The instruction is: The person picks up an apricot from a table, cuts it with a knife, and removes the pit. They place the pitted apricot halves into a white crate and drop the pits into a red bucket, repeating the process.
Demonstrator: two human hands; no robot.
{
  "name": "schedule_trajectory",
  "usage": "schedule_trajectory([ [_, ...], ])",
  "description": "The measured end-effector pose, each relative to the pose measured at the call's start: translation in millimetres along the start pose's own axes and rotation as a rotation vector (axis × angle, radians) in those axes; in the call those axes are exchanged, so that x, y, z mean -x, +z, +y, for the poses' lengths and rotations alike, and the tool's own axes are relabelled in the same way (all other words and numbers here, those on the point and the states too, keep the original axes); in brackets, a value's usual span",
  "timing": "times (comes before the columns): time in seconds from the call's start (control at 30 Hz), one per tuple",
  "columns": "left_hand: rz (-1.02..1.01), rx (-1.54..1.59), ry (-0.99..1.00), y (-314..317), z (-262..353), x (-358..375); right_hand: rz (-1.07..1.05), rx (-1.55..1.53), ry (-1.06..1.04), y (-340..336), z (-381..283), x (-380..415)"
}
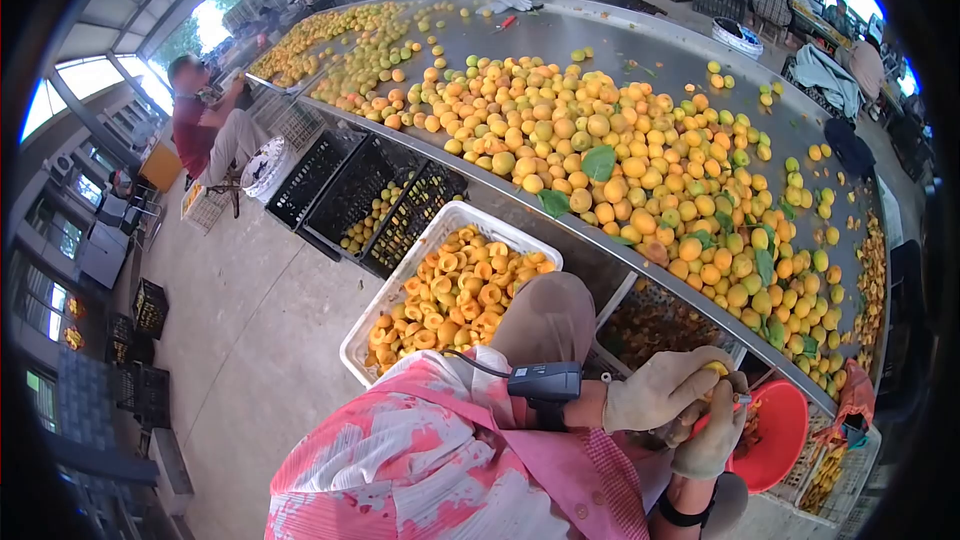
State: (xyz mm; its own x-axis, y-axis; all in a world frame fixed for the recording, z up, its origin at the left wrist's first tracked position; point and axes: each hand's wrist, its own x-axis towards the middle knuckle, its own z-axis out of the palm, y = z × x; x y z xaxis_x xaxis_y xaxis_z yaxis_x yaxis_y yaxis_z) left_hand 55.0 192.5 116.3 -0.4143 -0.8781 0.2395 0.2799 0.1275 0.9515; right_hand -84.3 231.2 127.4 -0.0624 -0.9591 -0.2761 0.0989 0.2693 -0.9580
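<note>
Hands: left hand [660, 390] and right hand [713, 432], in pale cloth gloves, are pinching a small yellow fruit [717, 369].
Bowl: round red plastic bowl [790, 430] is sitting beside them.
Tabletop: gray metal tabletop [590, 32] is holding more.

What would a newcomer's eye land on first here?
Most likely the great spread of orange-yellow fruit across the long metal table. Next, the white crate of halved fruit beside the wearer's knee. Then the bright red basin at lower right, beside the gloved left hand and right hand, working close together.
</note>
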Motion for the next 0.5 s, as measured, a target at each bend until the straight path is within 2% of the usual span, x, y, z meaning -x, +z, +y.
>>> schedule_trajectory([
  [0.07, -0.03, -0.115, -0.024, -5.2, 3.6, 1.1, 0.046, -0.008, -0.03, -1.5, 6.0, -1.1],
  [0.1, -0.061, -0.229, -0.047, -7.1, 4.8, 0.9, 0.054, 0.323, -0.197, -5.3, 13.2, -3.5],
  [0.13, -0.061, -0.229, -0.046, -6.7, -3.0, -0.9, 0.05, 0.489, -0.278, -8.8, 18.9, -5.1],
  [0.17, -0.004, -0.5, 0.133, -5.8, -17.2, -3.7, 0.06, 0.654, -0.362, -11.7, 23.8, -6.6],
  [0.2, 0.056, -0.77, 0.314, -5.0, -18.6, -5.5, 0.055, 0.542, -0.329, -9.5, 22.3, -7.6],
  [0.27, 0.052, -0.816, 0.315, -7.4, -20.0, -1.4, 0.052, 0.43, -0.297, -7.0, 20.1, -6.7],
  [0.3, 0.046, -0.863, 0.316, -8.5, -17.2, -0.5, 0.069, 0.613, -0.47, -5.6, 18.5, -4.2],
  [0.37, 0.042, -0.803, 0.352, -9.7, -14.1, -1.3, 0.086, 0.795, -0.641, -5.5, 17.2, -2.9],
  [0.4, 0.039, -0.743, 0.389, -10.3, -11.5, -2.0, 0.029, 0.313, -0.295, -6.2, 16.7, -4.1],
  [0.47, 0.025, -0.668, 0.333, -11.7, -5.0, -2.4, -0.024, -0.167, 0.055, -4.8, 15.1, -4.5],
  [0.5, 0.011, -0.593, 0.279, -12.3, -0.7, -2.6, -0.015, 0.088, -0.126, -1.4, 13.5, -3.1],
])
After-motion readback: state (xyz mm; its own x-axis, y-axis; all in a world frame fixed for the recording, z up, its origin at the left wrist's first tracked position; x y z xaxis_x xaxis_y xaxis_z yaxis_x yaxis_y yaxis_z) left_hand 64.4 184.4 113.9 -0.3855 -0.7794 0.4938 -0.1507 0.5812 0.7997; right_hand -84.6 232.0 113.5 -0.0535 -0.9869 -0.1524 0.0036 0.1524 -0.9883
